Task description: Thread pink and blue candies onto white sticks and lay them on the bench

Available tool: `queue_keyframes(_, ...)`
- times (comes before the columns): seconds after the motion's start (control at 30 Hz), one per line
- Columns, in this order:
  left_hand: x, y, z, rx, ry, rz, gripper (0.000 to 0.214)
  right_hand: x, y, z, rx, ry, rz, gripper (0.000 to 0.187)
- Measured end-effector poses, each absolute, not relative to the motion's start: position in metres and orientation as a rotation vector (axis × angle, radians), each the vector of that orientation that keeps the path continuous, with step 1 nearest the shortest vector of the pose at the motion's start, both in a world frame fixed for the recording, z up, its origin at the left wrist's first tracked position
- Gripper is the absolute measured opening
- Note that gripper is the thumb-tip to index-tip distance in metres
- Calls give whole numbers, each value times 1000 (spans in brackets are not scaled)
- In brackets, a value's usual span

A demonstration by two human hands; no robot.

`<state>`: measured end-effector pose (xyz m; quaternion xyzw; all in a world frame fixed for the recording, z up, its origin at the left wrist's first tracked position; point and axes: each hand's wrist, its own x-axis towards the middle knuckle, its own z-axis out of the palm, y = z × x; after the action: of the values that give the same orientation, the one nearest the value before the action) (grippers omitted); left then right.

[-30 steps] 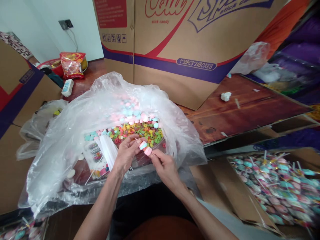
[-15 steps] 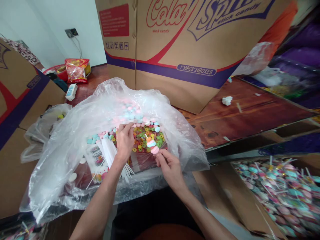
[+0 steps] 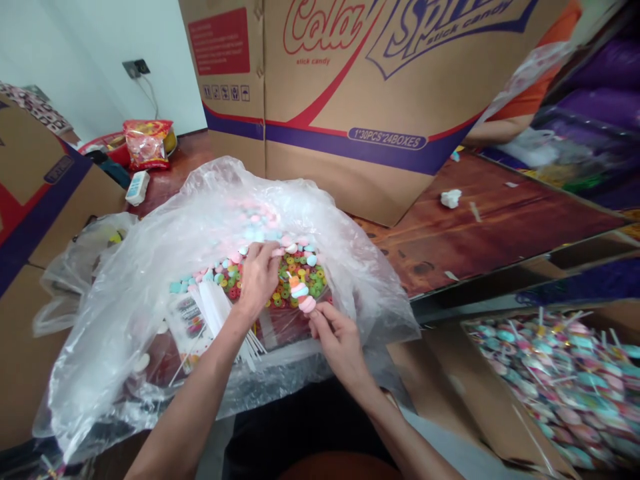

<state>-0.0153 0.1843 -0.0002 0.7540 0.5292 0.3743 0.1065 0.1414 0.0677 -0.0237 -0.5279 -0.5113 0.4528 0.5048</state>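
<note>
Between the thumb and fingers of my right hand (image 3: 340,340) is a candy skewer (image 3: 302,297), a short white stick threaded with pink, blue and orange pieces. My left hand (image 3: 259,277) reaches over the candy pile, its fingertips closed on a pink marshmallow (image 3: 279,253). Around and beyond it lie pink and blue marshmallows (image 3: 235,257). Red, yellow and green gummy rings (image 3: 315,285) spread between the two hands. A bundle of white sticks (image 3: 213,308) lies beside my left forearm, on a printed packet (image 3: 193,320).
Clear plastic sheeting (image 3: 345,233) surrounds the candy. A large cardboard box (image 3: 320,160) stands behind it, another box (image 3: 75,207) at the left. An open carton of finished candy sticks (image 3: 560,380) is at the lower right. Behind the box, a person's forearm (image 3: 500,130) shows.
My left hand has shifted slightly right along the marshmallows, and a pink one now shows at its fingertips. My right hand keeps the skewer nearly still. A person's forearm has appeared behind the box.
</note>
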Motion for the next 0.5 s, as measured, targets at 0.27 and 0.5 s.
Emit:
queue_keyframes(0.27,14,203,-9,2343,1561,968,26,140,66,-27,-1262,-1205,1097,31)
queue_keyframes(0.5,-12,175,-6,2392,1564,862,30,141,63,-24,-1262,-1173,1093,32)
